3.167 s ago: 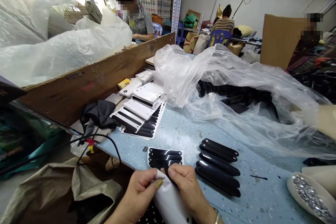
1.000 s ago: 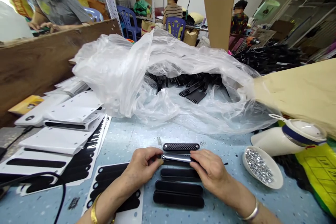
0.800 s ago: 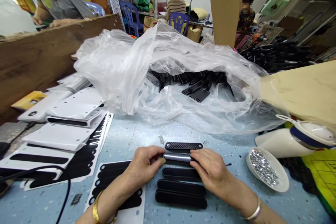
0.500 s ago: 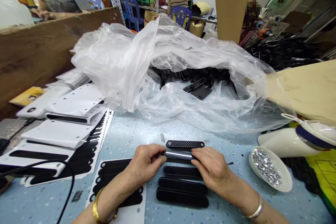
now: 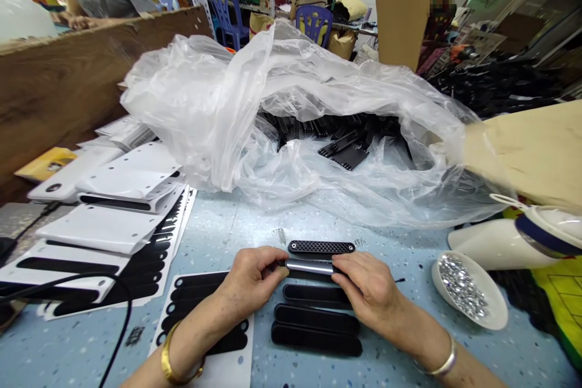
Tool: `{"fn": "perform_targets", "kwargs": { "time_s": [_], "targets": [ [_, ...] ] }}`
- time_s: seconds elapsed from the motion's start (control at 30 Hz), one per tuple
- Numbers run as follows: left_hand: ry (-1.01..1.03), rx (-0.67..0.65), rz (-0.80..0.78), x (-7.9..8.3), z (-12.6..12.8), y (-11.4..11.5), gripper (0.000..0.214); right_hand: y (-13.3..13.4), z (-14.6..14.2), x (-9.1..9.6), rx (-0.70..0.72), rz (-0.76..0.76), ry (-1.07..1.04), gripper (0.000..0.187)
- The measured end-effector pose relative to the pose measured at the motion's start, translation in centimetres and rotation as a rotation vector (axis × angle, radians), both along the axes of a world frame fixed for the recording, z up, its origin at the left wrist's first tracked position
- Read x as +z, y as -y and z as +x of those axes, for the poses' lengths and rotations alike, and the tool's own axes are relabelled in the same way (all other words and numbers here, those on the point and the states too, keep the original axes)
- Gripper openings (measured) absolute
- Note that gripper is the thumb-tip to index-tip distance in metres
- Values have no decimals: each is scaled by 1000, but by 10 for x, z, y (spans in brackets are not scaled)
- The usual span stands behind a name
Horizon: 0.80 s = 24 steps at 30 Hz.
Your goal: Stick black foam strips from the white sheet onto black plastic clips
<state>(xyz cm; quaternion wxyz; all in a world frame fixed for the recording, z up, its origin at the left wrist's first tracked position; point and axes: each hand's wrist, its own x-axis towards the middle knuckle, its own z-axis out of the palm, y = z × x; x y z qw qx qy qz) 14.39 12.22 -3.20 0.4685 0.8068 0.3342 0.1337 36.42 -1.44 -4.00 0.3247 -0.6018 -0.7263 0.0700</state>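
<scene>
My left hand (image 5: pixel 252 276) and my right hand (image 5: pixel 366 288) pinch the two ends of a glossy black oblong piece (image 5: pixel 310 266) lying on the blue table (image 5: pixel 254 224). It is second in a short row: a textured black piece (image 5: pixel 321 247) lies just beyond it, and three more black oblong pieces (image 5: pixel 316 320) lie nearer me. A white sticker sheet with black oblong stickers (image 5: pixel 204 309) rests under my left wrist.
A big clear plastic bag (image 5: pixel 291 103) holding many black parts lies behind. Stacks of white sticker sheets (image 5: pixel 113 212) and a black cable (image 5: pixel 63 297) are at left. A white dish of small shiny stones (image 5: pixel 468 291) and a white device (image 5: pixel 504 239) sit at right. People work beyond.
Since about three seconds ago both hands left the sticker sheet and went onto the second piece in the row. Over the last second they have stayed there, pressing its ends.
</scene>
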Motion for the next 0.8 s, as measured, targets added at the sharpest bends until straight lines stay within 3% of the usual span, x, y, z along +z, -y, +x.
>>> {"fn": "perform_targets", "kwargs": {
  "time_s": [0.8],
  "targets": [
    [5, 22, 92, -4, -1, -1, 21, -4, -4, 1, -12, -25, 53, 17]
  ]
}}
